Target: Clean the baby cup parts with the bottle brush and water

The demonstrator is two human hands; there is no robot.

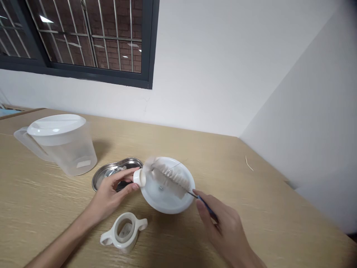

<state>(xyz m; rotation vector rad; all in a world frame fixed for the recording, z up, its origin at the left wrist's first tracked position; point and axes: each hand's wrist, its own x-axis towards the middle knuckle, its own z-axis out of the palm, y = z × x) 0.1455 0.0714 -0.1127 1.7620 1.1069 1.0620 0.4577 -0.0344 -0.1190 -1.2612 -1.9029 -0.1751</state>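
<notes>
My left hand (114,186) pinches a small white cap (139,178) between thumb and fingers, at the left rim of a white bowl (164,207). A bottle brush (174,178) with pale bristles and a blue handle is in my closed right hand (223,223). Its bristles slant across the bowl, and the blurred tip is close to the cap; whether they touch I cannot tell. Partly behind my left hand lies a kidney-shaped metal tray (98,178) with clear and shiny small items in it. Nearer to me stands a white two-handled ring-shaped holder (124,234).
A clear plastic pitcher (67,149) with a white lid stands at the left on the wooden table (264,216). A thin pale strip (249,163) lies at the right. Behind the table are a white wall (209,74) and a barred window (97,41).
</notes>
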